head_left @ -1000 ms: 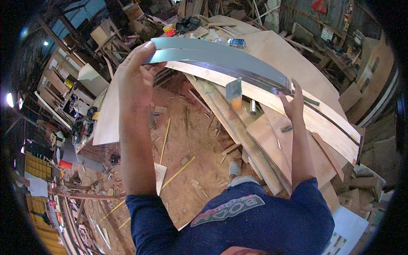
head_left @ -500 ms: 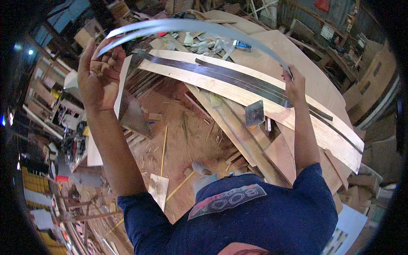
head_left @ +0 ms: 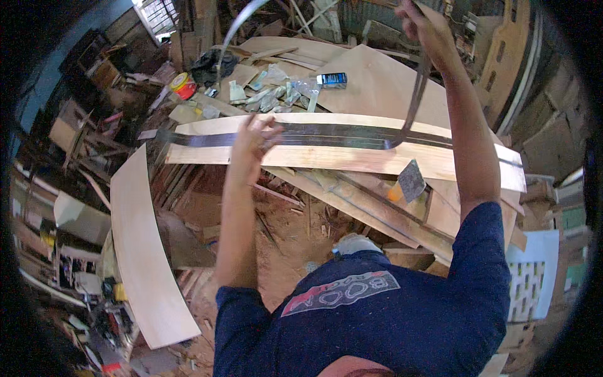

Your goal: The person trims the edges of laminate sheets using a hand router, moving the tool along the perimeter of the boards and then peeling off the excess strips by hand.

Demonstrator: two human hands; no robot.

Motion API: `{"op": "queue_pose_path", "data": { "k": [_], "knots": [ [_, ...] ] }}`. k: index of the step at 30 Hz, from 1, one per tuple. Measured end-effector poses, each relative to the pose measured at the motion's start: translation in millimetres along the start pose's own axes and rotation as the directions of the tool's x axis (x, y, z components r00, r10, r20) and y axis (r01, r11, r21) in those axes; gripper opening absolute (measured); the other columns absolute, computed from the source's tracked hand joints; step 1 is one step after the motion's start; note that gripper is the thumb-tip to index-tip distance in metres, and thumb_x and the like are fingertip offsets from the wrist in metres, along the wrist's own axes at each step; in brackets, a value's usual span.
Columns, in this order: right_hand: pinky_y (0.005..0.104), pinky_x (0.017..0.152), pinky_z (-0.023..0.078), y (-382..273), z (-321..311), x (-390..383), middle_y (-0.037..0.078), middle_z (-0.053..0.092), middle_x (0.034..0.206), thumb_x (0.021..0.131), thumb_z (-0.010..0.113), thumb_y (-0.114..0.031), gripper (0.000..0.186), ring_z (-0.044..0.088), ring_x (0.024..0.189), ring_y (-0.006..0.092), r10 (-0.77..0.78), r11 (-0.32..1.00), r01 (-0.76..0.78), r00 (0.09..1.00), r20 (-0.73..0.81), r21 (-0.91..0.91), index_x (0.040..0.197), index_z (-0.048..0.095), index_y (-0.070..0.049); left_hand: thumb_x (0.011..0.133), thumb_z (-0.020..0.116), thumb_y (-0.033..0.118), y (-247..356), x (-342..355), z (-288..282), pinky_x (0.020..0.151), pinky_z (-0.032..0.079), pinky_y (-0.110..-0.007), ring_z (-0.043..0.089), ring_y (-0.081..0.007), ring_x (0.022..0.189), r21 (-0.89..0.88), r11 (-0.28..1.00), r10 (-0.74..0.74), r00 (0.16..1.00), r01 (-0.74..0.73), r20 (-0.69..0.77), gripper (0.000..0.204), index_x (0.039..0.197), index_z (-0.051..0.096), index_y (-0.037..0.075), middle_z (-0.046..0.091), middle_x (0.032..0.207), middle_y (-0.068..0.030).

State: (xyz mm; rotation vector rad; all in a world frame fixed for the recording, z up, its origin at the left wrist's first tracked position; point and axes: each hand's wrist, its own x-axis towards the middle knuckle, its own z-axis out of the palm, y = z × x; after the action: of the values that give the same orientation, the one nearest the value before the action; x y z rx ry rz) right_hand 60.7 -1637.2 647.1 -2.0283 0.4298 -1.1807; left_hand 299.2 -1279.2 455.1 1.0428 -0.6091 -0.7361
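A long pale wooden board (head_left: 314,157) lies across the bench with a dark glossy strip (head_left: 326,134) along its middle. My left hand (head_left: 256,139) is over the strip's left part, fingers apart and slightly blurred; whether it touches the strip I cannot tell. Raised at the upper right, my right hand (head_left: 430,31) is closed on a flexible dark strip (head_left: 417,97), which hangs and curves down onto the board. A shiny curved band (head_left: 235,34) arcs out of the top edge; its link to my right hand is hidden.
A grey square plate (head_left: 411,180) stands near the board's front edge, beside something orange. Behind the board lie plastic wrappers (head_left: 276,94), a blue package (head_left: 331,80) and a red-and-yellow tub (head_left: 182,87). A curved pale panel (head_left: 147,251) leans at left. Wood scraps litter the floor.
My left hand has come away from the raised strip's end and down over the board. My right hand has risen, with a strip now curving below it. The view has shifted.
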Motion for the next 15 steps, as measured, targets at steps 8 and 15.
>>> {"op": "queue_pose_path", "data": {
  "k": [8,15],
  "knots": [
    [0.0299,0.055,0.043,-113,131,99,0.003,0.06,0.066,0.107,0.055,-0.046,0.05,0.056,0.056,0.0155,0.001,0.994,0.002,1.0,0.025,-0.114,0.099,0.071,0.0,0.088,0.085,0.032,-197,35,-63,0.095,0.058,-0.036,0.07,-0.0267,0.111,0.726,0.681,-0.276,0.952,0.096,0.134,0.07,0.142,0.056,-0.002,0.068,0.132,-0.0167],
    [0.0356,0.052,0.043,-170,188,196,0.004,0.059,0.064,0.108,0.053,-0.045,0.048,0.054,0.054,0.0167,-0.099,0.988,0.103,0.994,0.039,-0.115,0.096,0.07,-0.001,0.078,0.087,0.053,-243,83,-26,0.116,0.043,-0.05,0.048,-0.0433,0.142,0.816,0.512,-0.047,0.939,-0.27,0.34,0.11,0.155,0.035,-0.005,0.046,0.153,-0.029]
  ]
}}
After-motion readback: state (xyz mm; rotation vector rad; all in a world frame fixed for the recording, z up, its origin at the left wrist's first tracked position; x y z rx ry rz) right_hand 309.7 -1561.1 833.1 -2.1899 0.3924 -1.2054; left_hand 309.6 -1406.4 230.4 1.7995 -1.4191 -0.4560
